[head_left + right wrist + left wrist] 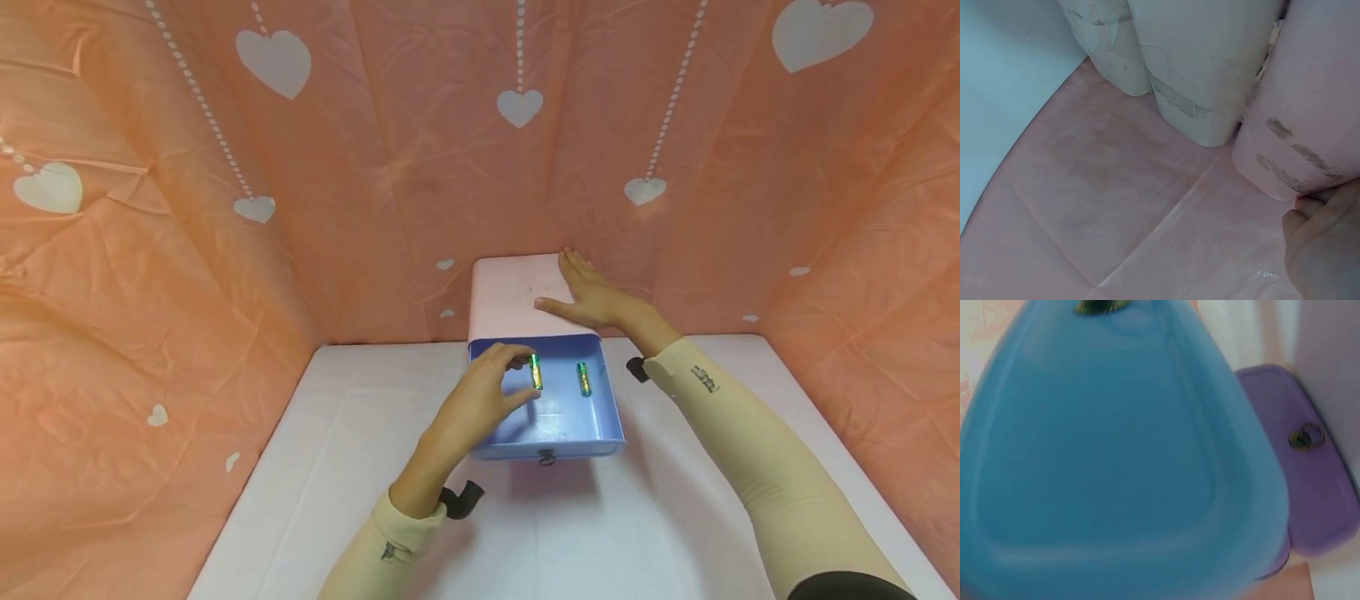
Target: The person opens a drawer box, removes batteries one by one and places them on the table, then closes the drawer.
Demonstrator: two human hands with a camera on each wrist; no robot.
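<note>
The pink box (510, 292) stands on the white table (360, 467) against the pink heart-printed backdrop (150, 250), and its blue drawer (562, 417) is pulled out toward the person. The box is steadied by the right hand (596, 296), which is laid flat on the top with fingers straight and spread. Two green batteries (583, 378) lie apart on the drawer floor, both pointing front to back. The left battery (536, 372) is approached from above by the left hand (480, 404); thumb and fingers are curved toward it in a pinch, with the fingertips at or just beside the cell. Whether contact is complete cannot be told from the head view, and in the left wrist view only the drawer floor and the ring pull (1305, 436) are shown. For a sound grip, the cell should be pinched across its middle, so that it cannot roll, and lifted straight up clear of the drawer wall. Downward pressure on the box should be maintained so the drawer is not shifted.
</note>
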